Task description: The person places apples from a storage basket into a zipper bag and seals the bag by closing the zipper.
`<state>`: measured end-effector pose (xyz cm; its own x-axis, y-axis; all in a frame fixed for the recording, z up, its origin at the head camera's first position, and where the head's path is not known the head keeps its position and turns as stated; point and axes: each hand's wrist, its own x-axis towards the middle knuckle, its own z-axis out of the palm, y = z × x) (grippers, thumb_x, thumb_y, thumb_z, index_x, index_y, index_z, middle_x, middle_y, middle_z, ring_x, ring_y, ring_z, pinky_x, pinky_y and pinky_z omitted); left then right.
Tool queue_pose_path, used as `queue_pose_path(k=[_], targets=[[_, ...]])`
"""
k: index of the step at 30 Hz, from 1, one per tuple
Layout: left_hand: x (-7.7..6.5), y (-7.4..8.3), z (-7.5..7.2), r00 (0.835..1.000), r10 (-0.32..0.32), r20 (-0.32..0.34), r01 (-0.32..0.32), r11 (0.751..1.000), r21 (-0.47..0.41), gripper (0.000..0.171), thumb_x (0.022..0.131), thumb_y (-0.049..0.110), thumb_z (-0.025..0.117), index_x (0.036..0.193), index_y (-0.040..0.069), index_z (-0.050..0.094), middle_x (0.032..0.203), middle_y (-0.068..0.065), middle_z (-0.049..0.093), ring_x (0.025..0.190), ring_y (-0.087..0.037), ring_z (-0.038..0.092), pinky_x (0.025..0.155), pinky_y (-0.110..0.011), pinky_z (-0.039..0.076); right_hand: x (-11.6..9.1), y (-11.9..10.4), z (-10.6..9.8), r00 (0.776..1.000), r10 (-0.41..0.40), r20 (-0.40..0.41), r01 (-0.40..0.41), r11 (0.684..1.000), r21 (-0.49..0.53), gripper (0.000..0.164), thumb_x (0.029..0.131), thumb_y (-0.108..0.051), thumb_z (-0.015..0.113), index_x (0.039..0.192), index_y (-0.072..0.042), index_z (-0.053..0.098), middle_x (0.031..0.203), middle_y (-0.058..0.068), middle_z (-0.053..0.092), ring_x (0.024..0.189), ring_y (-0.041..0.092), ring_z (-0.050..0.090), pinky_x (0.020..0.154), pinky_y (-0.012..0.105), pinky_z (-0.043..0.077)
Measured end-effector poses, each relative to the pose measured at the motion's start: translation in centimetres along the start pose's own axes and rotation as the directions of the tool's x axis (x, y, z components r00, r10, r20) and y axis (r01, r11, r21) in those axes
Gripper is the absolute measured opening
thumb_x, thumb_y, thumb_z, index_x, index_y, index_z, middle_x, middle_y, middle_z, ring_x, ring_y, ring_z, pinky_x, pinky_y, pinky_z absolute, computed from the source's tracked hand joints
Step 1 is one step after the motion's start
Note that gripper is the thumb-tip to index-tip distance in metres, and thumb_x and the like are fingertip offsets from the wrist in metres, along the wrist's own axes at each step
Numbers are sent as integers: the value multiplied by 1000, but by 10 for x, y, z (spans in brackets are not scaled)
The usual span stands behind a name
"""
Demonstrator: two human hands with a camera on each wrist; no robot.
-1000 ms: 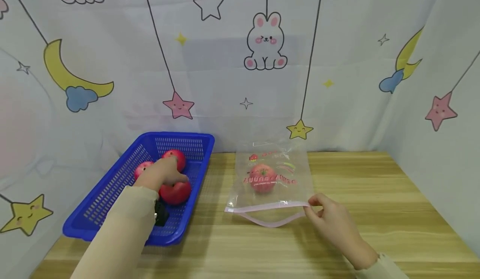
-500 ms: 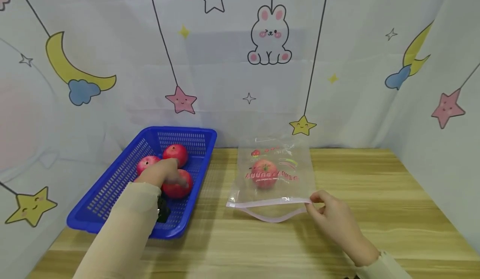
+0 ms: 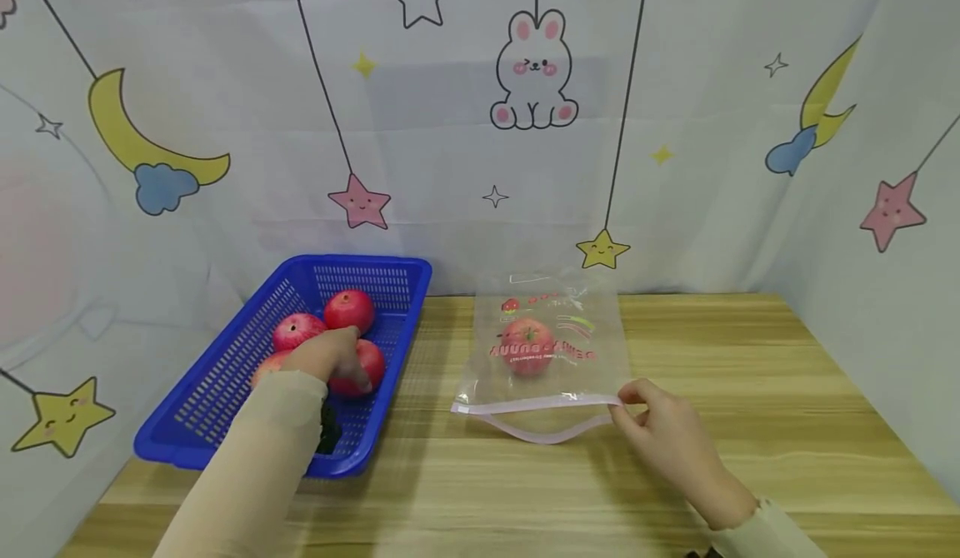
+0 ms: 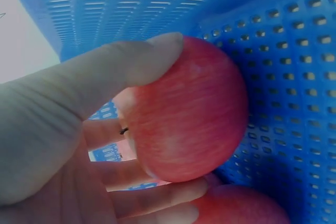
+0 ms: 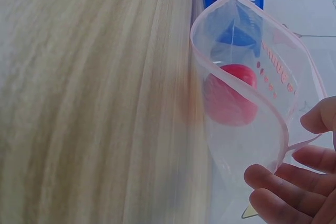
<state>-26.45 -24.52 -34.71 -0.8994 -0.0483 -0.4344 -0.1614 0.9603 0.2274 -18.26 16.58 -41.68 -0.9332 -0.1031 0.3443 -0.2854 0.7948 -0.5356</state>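
My left hand (image 3: pixel 333 356) is inside the blue plastic basket (image 3: pixel 171 450) and grips a red apple (image 4: pixel 189 114). In the left wrist view, the thumb lies over the top of that apple and the fingers reach round its other side. My right hand (image 3: pixel 671 437) pinches the right corner of a clear zip bag (image 3: pixel 480 383) by its pale pink seal. The bag lies with its mouth toward me, parted in the right wrist view. One apple (image 5: pixel 231 98) rests inside the bag, behind red printing.
Other red apples lie in the basket, one at the back (image 3: pixel 349 311) and one to the left (image 3: pixel 297 330). The wooden table (image 3: pixel 750 358) holds both basket and bag. A white cloth (image 3: pixel 450 166) with cartoon prints hangs behind and at the sides.
My left hand has settled lower and closer round the apple, fingers now along its side. My right hand keeps its pinch on the bag corner. The head view has shifted slightly.
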Motion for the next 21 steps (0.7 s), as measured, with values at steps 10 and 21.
queue_pose_path(k=[10, 21], targets=[[4, 0, 6, 1000, 7, -13, -6, 998, 63, 94, 71, 25, 79, 143, -4, 26, 133, -33, 44, 121, -47, 46, 95, -62, 40, -1, -1, -1, 1000, -14, -11, 14, 1000, 10, 10, 83, -14, 67, 90, -7, 65, 91, 10, 72, 61, 9, 67, 50, 19, 46], [5, -2, 6, 1000, 22, -16, -21, 998, 59, 93, 68, 23, 81, 141, -3, 29, 131, -31, 46, 120, -46, 46, 94, -62, 41, -3, 1, 1, 1000, -12, -20, 11, 1000, -16, 12, 82, -15, 67, 90, -6, 66, 92, 10, 72, 61, 9, 66, 50, 18, 46]])
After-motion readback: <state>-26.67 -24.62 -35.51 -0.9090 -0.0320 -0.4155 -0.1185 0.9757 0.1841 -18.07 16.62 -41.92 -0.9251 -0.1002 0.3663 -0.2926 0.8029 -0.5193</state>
